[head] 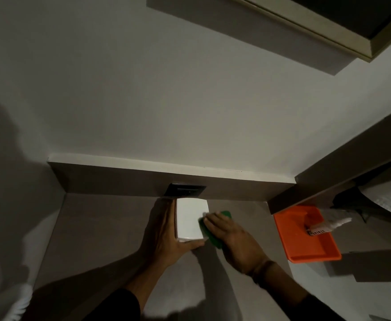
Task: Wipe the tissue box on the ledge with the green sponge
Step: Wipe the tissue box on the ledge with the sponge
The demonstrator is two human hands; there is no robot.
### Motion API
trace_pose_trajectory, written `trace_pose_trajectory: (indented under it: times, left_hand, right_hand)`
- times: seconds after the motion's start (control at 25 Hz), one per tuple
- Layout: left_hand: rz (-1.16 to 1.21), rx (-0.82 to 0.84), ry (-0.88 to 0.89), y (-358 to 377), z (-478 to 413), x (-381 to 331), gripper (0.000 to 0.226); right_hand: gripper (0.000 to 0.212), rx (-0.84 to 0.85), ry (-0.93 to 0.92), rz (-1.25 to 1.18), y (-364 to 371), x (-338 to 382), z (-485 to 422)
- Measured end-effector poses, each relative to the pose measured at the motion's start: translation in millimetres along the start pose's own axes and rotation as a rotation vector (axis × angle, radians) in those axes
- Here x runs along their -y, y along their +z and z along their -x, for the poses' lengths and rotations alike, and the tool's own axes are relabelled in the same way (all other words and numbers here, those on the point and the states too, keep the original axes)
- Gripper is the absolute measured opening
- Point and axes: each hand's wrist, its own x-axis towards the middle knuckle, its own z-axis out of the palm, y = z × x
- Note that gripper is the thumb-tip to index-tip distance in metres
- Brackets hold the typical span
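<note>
I read the task as under way, not finished; the sponge (215, 230) is pressed against the right side of the box (191, 218), so wiping has started on that face; I cannot tell from this view which faces are already clean; the top shows plain white with no visible marks; my guess is that the top, front and left side are yet to be covered.

Right hand (233, 237): fingers lie flat and extended over the sponge, pinning it to the box; not curled around it, more a press than a grasp. Left hand (166, 230): open, palm and fingers flat along the left side of the box, thumb crossing under its near edge; it braces the box rather than lifting it.

The box sits on the ledge (101, 228), its far end just below a dark wall plate (185, 189) set in the upstand behind it.

Surface: the ledge is matt grey-brown, bare to the left of the box. Right of the box, well apart, lies an orange tray (315, 246) with a small tube-like item at its far edge; I cannot identify it. Above the box a plain pale wall runs up to a framed panel; light is dim with heavy shadow to the left.
</note>
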Motion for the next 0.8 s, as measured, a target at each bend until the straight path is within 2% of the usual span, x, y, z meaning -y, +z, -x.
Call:
trace_pose_trajectory:
  times: [0.12, 0.2, 0.24, 0.32, 0.4, 0.44, 0.48, 0.52, 0.6, 0.68, 0.8]
  left_hand:
    - [0.002, -0.003, 0.019, 12, -9, 13, 0.136]
    - [0.025, -0.003, -0.021, 35, -9, -4, 0.139]
    - [-0.063, -0.018, 0.024, 36, -8, 2, 0.137]
    - [-0.15, -0.046, -0.013, 63, -37, -13, 0.124]
    - [-0.082, -0.005, -0.098, 75, -35, -1, 0.109]
    - [-0.103, -0.068, -0.148, 51, -28, 2, 0.103]
    - [-0.171, -0.113, -0.172, 26, -18, 14, 0.105]
    - [-0.159, -0.181, -0.043, 20, -10, 13, 0.111]
    - [0.061, 0.001, 0.02, 0, -5, 1, 0.117]
    - [-0.015, -0.074, 0.122, 4, -11, -8, 0.13]
    - [-0.058, -0.079, -0.009, 26, -15, 15, 0.149]
  right_hand:
    - [0.071, -0.013, 0.074, -0.052, -7, -8, -51]
    - [0.071, 0.0, 0.03, -0.024, -8, 5, -77]
    - [0.071, -0.002, -0.018, 0.016, -5, 16, -82]
    - [0.07, -0.011, -0.135, 0.072, 4, 39, -66]
    - [0.064, -0.02, -0.252, 0.073, 13, 47, -27]
    - [0.064, -0.017, -0.268, 0.067, 15, 43, -8]
    - [0.068, -0.015, -0.251, 0.06, 16, 33, 7]
    - [0.074, -0.013, -0.206, 0.053, 14, 22, 17]
    - [0.078, -0.013, -0.078, 0.018, 8, 4, 16]
    - [0.074, -0.038, 0.021, -0.038, 3, -8, -9]
    - [0.067, -0.026, 0.079, -0.124, -5, -10, -73]
